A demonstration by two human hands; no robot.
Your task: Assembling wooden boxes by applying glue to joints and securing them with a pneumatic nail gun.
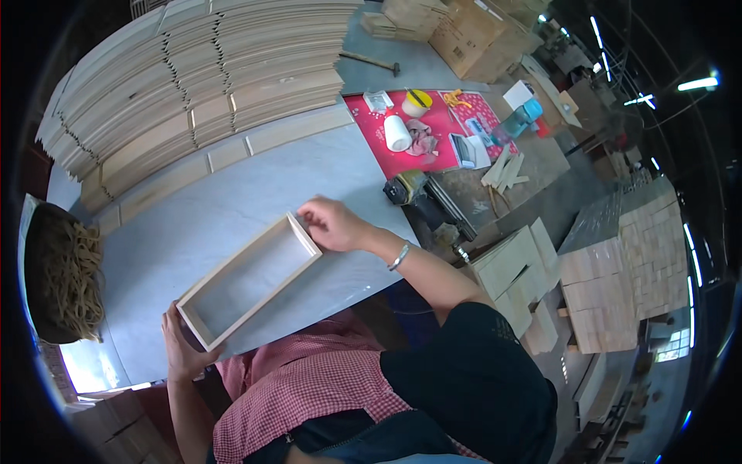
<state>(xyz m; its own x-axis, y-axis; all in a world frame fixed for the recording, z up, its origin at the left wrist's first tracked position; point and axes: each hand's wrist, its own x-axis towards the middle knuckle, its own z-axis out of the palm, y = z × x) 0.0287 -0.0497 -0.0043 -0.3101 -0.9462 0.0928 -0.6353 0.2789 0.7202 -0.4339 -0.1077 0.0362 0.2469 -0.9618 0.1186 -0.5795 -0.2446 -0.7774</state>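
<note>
A long, narrow rectangular wooden frame [264, 301] lies at a slant over the grey-blue tabletop [154, 271], whose colour shows inside it. My left hand [184, 349] holds the frame's near left end, thumb and fingers on either side of the corner. At the far right end my right hand [334, 224] is closed, its bent fingers at the corner of the short side. Whatever its fingertips might pinch is hidden. A nail gun [421, 197] lies to the right of this hand, at the table's edge.
Tall stacks of wooden slats [263, 69] fill the back left. A dark tub [48, 271] of tan bands stands at far left. Behind the nail gun, a red mat [379, 139] carries a white roll [397, 134] and yellow-lidded tub [416, 103]. Boards [502, 271] are piled at right.
</note>
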